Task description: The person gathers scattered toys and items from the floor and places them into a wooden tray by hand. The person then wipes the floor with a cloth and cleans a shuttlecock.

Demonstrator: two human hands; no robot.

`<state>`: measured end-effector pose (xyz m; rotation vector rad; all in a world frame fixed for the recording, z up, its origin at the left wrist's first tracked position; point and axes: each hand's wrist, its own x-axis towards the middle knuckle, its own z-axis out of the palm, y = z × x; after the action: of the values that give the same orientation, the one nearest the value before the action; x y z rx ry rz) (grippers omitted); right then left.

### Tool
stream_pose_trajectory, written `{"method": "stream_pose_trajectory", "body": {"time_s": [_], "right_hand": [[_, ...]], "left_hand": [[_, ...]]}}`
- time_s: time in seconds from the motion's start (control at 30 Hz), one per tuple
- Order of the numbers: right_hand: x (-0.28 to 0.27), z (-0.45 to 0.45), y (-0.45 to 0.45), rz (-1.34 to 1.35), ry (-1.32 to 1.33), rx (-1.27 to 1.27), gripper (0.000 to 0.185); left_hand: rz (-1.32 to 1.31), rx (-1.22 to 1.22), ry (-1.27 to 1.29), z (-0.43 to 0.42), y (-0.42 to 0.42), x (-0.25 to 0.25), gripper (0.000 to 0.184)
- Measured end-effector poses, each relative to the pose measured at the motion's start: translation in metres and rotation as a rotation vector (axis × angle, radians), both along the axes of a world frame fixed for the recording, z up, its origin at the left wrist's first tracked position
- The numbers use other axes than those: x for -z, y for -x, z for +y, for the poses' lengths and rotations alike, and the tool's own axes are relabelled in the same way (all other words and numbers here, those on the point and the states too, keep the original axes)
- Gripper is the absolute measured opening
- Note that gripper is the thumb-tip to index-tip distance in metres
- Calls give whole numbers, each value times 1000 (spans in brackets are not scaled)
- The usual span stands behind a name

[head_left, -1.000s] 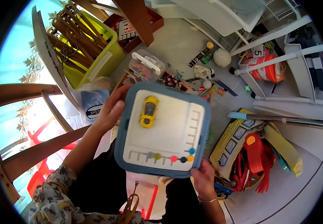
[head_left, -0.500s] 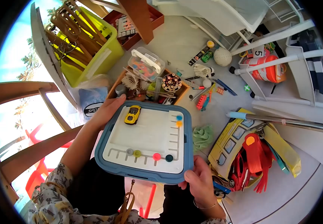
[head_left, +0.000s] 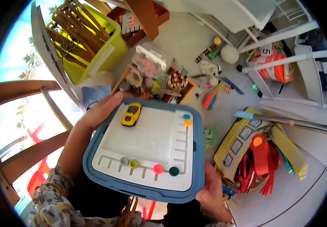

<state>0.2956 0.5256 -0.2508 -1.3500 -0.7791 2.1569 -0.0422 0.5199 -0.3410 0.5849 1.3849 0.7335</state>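
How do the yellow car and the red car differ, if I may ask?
The yellow car lies in the open on the board, while the red car is in the bus-shaped container. The yellow car shows its whole top; the red car is partly hidden. Both look like toy cars.

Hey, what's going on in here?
Someone is holding a blue-rimmed board in two bare hands, the left hand at its far left corner and the right hand at its near right. A yellow car sits on the board, and coloured round pieces stand along its grooves. Beyond it is a filled wooden box; to the right, red toys.
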Motion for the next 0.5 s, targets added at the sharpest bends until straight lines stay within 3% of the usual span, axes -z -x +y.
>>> {"method": "stream_pose_trajectory", "body": {"time_s": [0.03, 0.07, 0.13, 0.2, 0.27, 0.33, 0.4, 0.47, 0.5], "right_hand": [[3, 2, -7, -13, 40, -55, 50], [8, 10, -10, -19, 49, -108, 48], [11, 20, -7, -39, 173, -112, 42], [13, 18, -2, -4, 119, -174, 37], [10, 16, 5, 45, 182, -109, 35], [16, 15, -1, -125, 100, -288, 39], [16, 17, 3, -36, 132, -188, 44], [28, 14, -3, -74, 85, -184, 47], [32, 13, -3, -62, 118, -180, 47]], "left_hand": [[-21, 19, 74, 0, -2, -12, 98], [-22, 25, 61, 3, -1, -7, 98], [265, 397, -122, 7, 0, 0, 112], [288, 438, -85, 3, -1, -6, 112], [237, 406, -90, 6, -5, -5, 99], [179, 258, 40, 10, -21, -16, 96], [173, 281, -44, 2, -6, 15, 91], [187, 240, -141, -4, -5, 25, 72], [195, 218, -50, -2, -11, 22, 79]]}}
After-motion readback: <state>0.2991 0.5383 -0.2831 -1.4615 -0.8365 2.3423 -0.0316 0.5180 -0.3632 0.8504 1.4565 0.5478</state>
